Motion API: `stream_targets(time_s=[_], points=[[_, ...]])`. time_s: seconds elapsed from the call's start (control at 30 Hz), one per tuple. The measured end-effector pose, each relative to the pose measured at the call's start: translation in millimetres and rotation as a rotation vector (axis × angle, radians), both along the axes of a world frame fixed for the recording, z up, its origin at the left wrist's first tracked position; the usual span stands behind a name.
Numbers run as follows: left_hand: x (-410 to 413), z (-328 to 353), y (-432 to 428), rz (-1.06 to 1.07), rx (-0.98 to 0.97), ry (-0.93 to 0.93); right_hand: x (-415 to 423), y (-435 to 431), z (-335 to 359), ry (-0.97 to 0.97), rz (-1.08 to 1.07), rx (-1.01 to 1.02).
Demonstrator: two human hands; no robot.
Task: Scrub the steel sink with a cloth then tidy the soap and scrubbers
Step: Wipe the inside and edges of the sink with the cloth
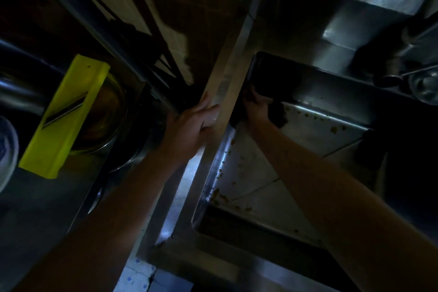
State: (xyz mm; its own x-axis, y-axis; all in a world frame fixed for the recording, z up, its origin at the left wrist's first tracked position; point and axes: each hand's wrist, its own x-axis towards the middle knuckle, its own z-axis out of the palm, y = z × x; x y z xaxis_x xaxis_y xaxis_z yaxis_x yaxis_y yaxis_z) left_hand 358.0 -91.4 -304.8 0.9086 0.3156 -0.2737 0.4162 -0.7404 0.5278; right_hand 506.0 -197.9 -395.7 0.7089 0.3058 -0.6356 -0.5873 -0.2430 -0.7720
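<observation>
The steel sink [315, 135] fills the right of this dim view, its floor speckled with bits of food debris. My right hand [257, 108] reaches into the far left corner of the basin and is closed on a dark cloth [278, 114] pressed against the wall. My left hand [192, 125] lies flat with fingers spread on the sink's left rim [227, 83], holding nothing. No soap or scrubbers can be made out in the darkness.
A yellow-green slicer [64, 116] lies across a steel bowl [111, 111] on the counter at left. A tap and small steel items [417, 59] sit at the upper right. Tiled floor [137, 275] shows below, between counter and sink.
</observation>
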Motion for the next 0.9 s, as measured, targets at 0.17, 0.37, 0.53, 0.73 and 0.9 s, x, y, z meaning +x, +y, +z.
stream_targets(time_s=[0.17,0.37,0.53,0.73,0.9], points=[[2.4,-0.8,-1.9,0.027,0.029,-0.002,-120.9,-30.0,-44.7,0.283,0.015,-0.144],[2.0,0.3,-4.6,-0.028,0.123,0.037,-163.4,-38.8,-40.4,0.449,-0.005,-0.241],[-11.2,4.1,-14.4,-0.016,0.159,-0.006,-66.4,-15.5,7.1,0.217,-0.104,0.018],[-57.0,-0.4,-36.5,-0.007,0.262,0.055,-32.4,-7.4,29.6,-0.031,0.103,-0.051],[-91.1,6.9,-51.5,0.064,0.184,0.008,-126.9,-36.3,3.9,0.115,0.196,-0.177]])
